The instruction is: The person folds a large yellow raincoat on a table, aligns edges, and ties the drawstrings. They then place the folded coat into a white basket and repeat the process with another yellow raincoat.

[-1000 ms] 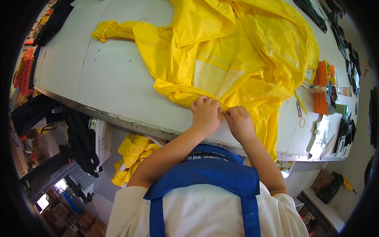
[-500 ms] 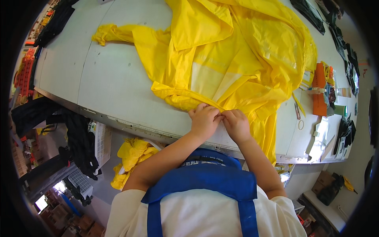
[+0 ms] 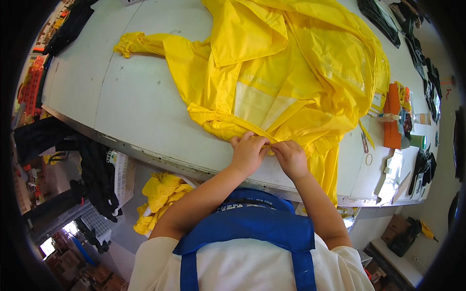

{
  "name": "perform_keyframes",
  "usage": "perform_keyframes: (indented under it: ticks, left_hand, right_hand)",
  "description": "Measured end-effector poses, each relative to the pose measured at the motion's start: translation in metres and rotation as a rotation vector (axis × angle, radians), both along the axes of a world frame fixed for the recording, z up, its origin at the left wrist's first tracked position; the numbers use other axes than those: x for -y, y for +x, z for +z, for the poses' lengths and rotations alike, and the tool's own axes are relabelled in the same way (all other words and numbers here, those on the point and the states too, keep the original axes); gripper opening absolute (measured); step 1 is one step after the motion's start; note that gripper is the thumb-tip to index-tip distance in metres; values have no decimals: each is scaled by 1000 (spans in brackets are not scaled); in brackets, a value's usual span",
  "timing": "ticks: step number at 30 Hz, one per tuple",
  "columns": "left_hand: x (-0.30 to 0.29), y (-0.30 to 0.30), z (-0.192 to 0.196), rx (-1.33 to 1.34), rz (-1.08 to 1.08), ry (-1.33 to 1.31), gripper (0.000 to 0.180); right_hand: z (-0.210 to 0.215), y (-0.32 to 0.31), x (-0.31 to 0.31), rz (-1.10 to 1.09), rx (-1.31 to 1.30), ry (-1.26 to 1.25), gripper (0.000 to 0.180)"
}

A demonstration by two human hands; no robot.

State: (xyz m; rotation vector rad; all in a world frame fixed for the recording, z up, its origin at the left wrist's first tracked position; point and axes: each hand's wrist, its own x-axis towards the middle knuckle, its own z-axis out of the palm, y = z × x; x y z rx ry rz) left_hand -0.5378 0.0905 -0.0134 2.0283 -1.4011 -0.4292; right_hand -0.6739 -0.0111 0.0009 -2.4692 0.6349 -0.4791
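Observation:
A yellow raincoat [image 3: 291, 63] lies loosely spread over the pale worktable [image 3: 131, 97], one sleeve stretched out to the left. Close to the table's front edge, both hands pinch the garment's near hem. My left hand [image 3: 249, 154] is closed on the hem, its fingertips bunched on the folded edge. Just beside it, my right hand [image 3: 290, 157] is closed on the same edge, thumb and finger together. Part of the coat hangs over the front edge, right of my right hand. The fingers hide the exact bit of hem they grip.
At the right stand an orange box [image 3: 393, 116] of small items and a green roll [image 3: 417, 141]. Small scissors [image 3: 364, 142] lie nearer. Dark garments [image 3: 378, 19] line the far right edge. Below the table at left are yellow fabric [image 3: 160, 199] and a white crate [image 3: 124, 177].
My hands have drawn slightly apart along the hem, and both still pinch it. The rest of the coat looks nearly the same; the view has shifted a little.

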Motion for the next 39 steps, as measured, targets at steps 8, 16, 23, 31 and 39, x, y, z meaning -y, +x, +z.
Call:
perform_keyframes:
  ticks: [8, 16, 23, 31, 39]
  left_hand:
    - [2, -2, -9, -2, 18, -9, 16]
    - [3, -10, 20, 84, -83, 60, 10]
    - [8, -19, 10, -23, -77, 14, 8]
    - [8, -17, 1, -62, -63, -32, 7]
    - [7, -16, 11, -79, -84, 4, 10]
  right_hand:
    - [5, -20, 7, 72, -73, -133, 4]
    - [4, -17, 1, 38, -5, -94, 4]
    - [6, -16, -11, -102, -7, 84, 8]
    - [13, -19, -11, -151, 7, 72, 13]
    - [11, -20, -13, -148, 1, -74, 15]
